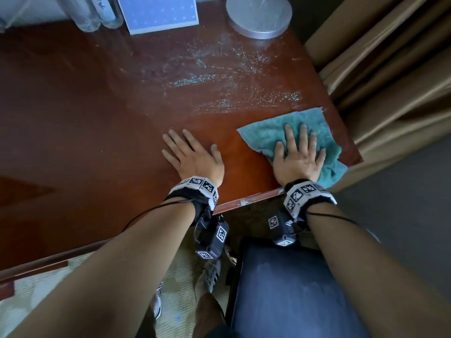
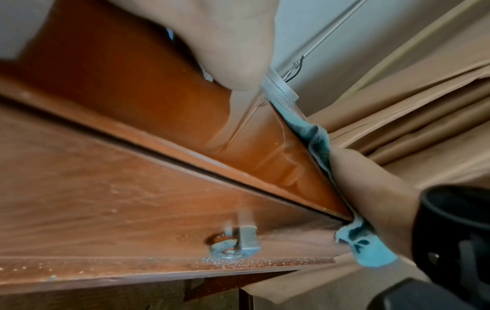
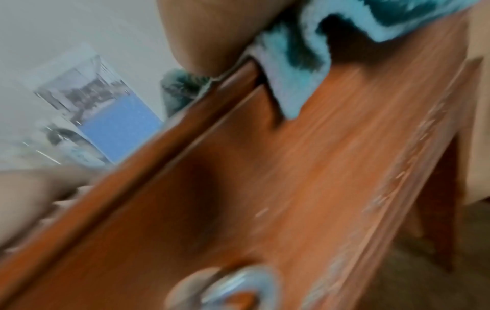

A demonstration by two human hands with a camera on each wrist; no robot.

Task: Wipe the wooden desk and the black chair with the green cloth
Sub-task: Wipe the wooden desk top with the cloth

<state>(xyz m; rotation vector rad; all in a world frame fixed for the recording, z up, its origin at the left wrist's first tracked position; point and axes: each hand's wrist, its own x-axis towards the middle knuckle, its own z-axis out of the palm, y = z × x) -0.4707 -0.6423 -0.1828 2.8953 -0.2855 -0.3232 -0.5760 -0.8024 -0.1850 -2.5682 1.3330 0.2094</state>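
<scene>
The green cloth (image 1: 264, 135) lies spread at the near right corner of the reddish wooden desk (image 1: 97, 113). My right hand (image 1: 299, 152) presses flat on it with straight, spread fingers; a cloth corner (image 2: 371, 249) hangs over the desk's front edge. My left hand (image 1: 190, 154) rests flat on the bare wood just left of the cloth, fingers straight. The black chair (image 1: 292, 289) stands below the desk edge, under my right forearm. The right wrist view is blurred; it shows the cloth (image 3: 291, 69) on the desk edge.
A round silver lamp base (image 1: 258, 15), a blue card (image 1: 158, 13) and clear bottles (image 1: 85, 15) stand along the desk's far edge. Dusty streaks (image 1: 231, 76) cover the far right of the top. Tan curtains (image 1: 390, 81) hang right of the desk. A drawer handle (image 2: 233, 245) shows on the front.
</scene>
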